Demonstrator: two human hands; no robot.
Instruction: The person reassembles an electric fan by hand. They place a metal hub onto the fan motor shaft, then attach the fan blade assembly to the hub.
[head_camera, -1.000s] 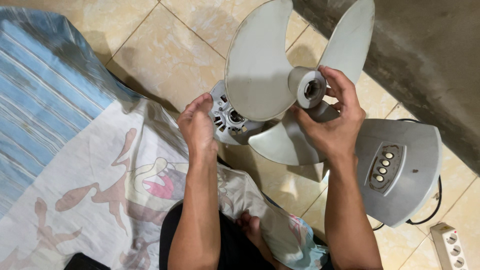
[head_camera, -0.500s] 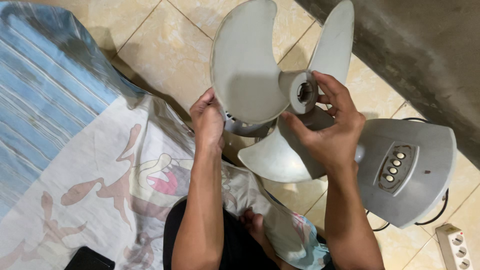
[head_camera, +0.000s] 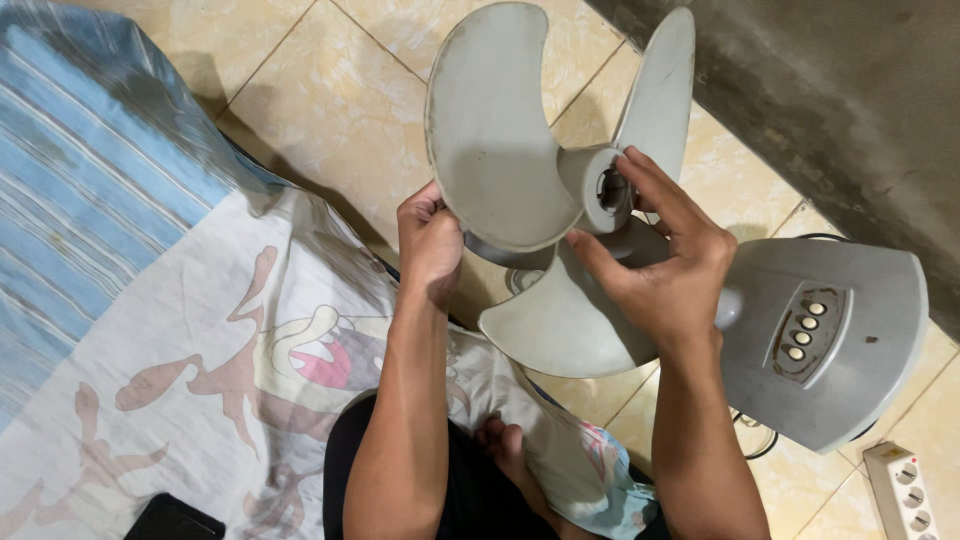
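— Fan blade (head_camera: 500, 150): in the head view we see the grey three-winged piece held up over the tiled floor (head_camera: 330, 110), its round hub (head_camera: 600, 190) turned toward us.

— We agree. Our right hand (head_camera: 665, 275) has its grip closed on that hub, thumb below and fingers curled over the top. Our left hand (head_camera: 430, 245) sits at the edge of the big upper wing, its grip wrapped around the grey motor housing (head_camera: 500, 252) that shows just behind the blade.

— How much of the motor can we make out?

— Only a dark sliver under the wing; the rest is hidden by the blade. To the right, the fan base (head_camera: 830, 340) lies on the floor, its panel with four pale buttons (head_camera: 803, 337) facing up, touching the right wrist in the picture.

— And around us?

— A white power strip (head_camera: 905, 495) lies in the lower right corner, near the base. On the left lies a patterned cloth (head_camera: 220, 370) over a blue striped mattress (head_camera: 80, 200). A rough grey wall (head_camera: 850, 110) runs along the upper right.
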